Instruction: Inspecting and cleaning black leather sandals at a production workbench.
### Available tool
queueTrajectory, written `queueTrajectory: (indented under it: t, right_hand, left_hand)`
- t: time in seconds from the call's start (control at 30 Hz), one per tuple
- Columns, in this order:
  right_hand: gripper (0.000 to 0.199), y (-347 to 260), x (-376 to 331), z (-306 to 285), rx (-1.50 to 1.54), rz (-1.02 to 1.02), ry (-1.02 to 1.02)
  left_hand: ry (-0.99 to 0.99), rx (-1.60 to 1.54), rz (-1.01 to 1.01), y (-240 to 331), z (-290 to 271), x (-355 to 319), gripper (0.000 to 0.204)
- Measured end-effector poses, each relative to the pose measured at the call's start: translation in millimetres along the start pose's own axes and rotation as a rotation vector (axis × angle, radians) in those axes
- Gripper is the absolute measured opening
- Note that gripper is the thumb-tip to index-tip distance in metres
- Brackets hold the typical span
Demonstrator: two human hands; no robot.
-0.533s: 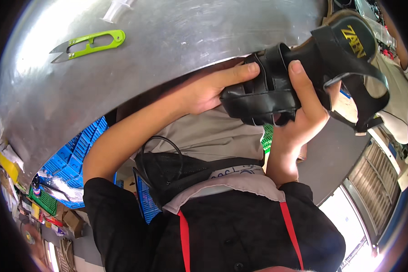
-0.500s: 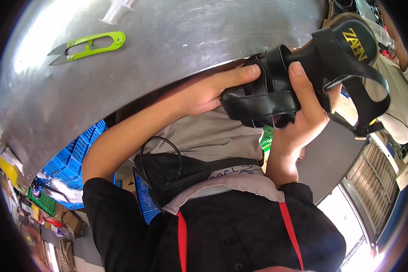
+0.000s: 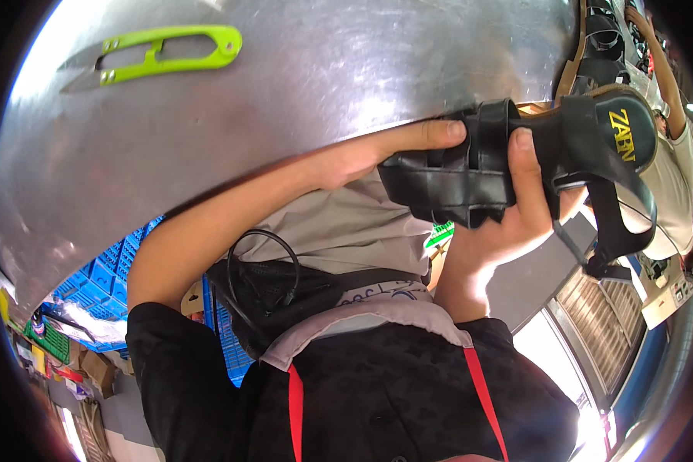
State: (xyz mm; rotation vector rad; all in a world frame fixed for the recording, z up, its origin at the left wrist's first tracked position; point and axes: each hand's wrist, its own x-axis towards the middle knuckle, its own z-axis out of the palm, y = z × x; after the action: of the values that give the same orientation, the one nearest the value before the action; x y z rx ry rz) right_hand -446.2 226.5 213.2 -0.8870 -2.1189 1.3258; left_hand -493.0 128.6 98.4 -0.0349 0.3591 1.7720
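Note:
Both my hands hold a black strappy sandal (image 3: 450,181) at the near edge of the metal table. Its woven toe part points left and its heel, with yellow lettering on the insole, points to the upper right. My left hand (image 3: 369,154) grips the toe end, thumb lying on top of the straps. Around the middle of the sandal wraps my right hand (image 3: 516,212), its thumb raised against the straps and its other fingers hidden beneath. The ankle strap hangs loose on the right. Green-handled thread snips (image 3: 169,54) lie on the table at the upper left.
The shiny metal table (image 3: 285,85) fills the upper part of the view. Blue plastic crates (image 3: 104,277) stand below it on the left. At the far right, another person (image 3: 674,146) reaches toward several black sandals (image 3: 602,38).
The view has shifted, so the snips and the sandal appear a little further right. A clear plastic piece has left the top of the view. Both hands keep hold of the sandal.

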Motion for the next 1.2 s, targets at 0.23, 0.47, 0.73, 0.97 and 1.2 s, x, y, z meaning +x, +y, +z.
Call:
queueTrajectory:
  t: [0.23,0.47,0.73,0.97,1.2]
  right_hand:
    - [0.030,29.3,0.6,-14.9,0.194,0.099,-0.099]
    - [0.028,25.5,3.9,-11.3,0.339,0.217,-0.053]
    - [0.029,14.1,-4.5,-0.5,0.117,0.040,-0.004]
    - [0.033,17.5,-4.7,-3.2,-0.083,-0.062,0.009]
    - [0.035,19.1,-6.5,-1.7,-0.067,-0.015,-0.018]
  left_hand:
    - [0.057,0.195,0.188,-2.2,9.0,-12.4,0.047]
    - [0.075,0.199,0.252,-0.5,13.2,-15.1,0.042]
    - [0.067,0.032,0.052,1.6,4.9,-7.4,0.050]
    - [0.104,0.137,0.015,0.5,-3.7,-0.8,0.060]
    - [0.179,0.274,0.102,-1.5,-8.1,2.7,0.061]
